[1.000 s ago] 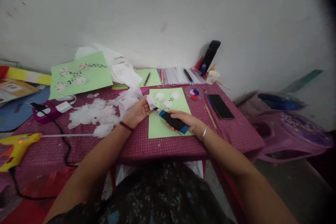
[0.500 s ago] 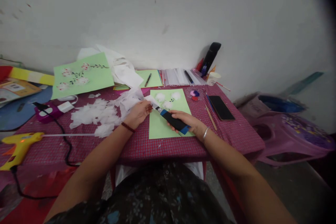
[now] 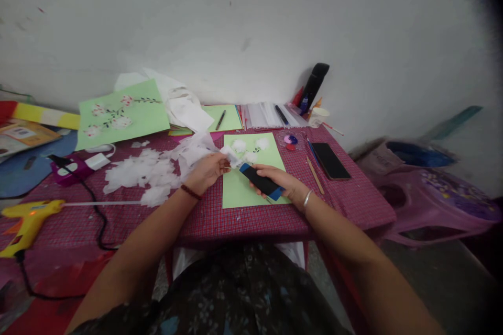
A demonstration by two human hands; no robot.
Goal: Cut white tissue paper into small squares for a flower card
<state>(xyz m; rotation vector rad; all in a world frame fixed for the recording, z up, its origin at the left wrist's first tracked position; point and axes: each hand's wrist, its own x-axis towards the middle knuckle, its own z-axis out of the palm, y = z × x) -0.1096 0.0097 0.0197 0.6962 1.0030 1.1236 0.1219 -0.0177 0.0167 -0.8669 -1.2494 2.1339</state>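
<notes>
My right hand [image 3: 271, 179] is wrapped around the black-and-blue handle of what look like scissors [image 3: 262, 182], held over a green sheet of card [image 3: 239, 193]. Their metal end points to the left and is partly covered by a strip of white tissue paper [image 3: 232, 158]. Pinched in the fingertips of my left hand [image 3: 210, 170] is that tissue strip, at the card's left edge. White tissue flowers [image 3: 262, 144] and small dark painted leaves show on the upper part of the card. Beside my left hand lies a heap of cut tissue pieces [image 3: 137, 172].
A yellow glue gun [image 3: 33, 220] with a black cord lies at the left, near a purple power socket [image 3: 70, 170]. Behind leans a finished-looking flower card [image 3: 123, 115]. To the right are a paint palette [image 3: 291, 141], a wooden stick [image 3: 315, 175] and a phone [image 3: 332, 161].
The white tissue strip has shifted and folded at the metal end of the scissors. My left fingers have turned slightly; my right hand stays nearly in place.
</notes>
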